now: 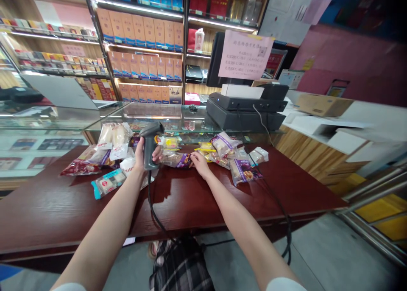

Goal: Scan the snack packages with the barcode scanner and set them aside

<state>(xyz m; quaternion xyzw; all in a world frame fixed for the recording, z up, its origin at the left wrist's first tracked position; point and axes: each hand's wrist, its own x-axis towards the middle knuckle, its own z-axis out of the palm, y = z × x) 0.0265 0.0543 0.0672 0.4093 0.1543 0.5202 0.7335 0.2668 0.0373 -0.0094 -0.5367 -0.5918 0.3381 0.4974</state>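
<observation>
My left hand (139, 158) is wrapped round the grip of a black barcode scanner (149, 151), held upright over the table with its cable hanging down. At the middle of the table, my right hand (201, 165) pinches the right end of a purple and clear snack bag (174, 159). The bag lies just right of the scanner. Close to my right hand is a pile with a yellow packet (205, 146) and a purple walnut-printed bag (243, 171). Left of the scanner lie a blue-ended packet (110, 183), a red bag (81, 163) and white-wrapped packs (114, 136).
The dark red table (190, 197) stands against a glass display counter (152, 110). A black cash register (244, 108) with a monitor sits on the counter, and a black cable (276, 197) crosses the table's right side. Shelves of boxes (143, 28) rise behind.
</observation>
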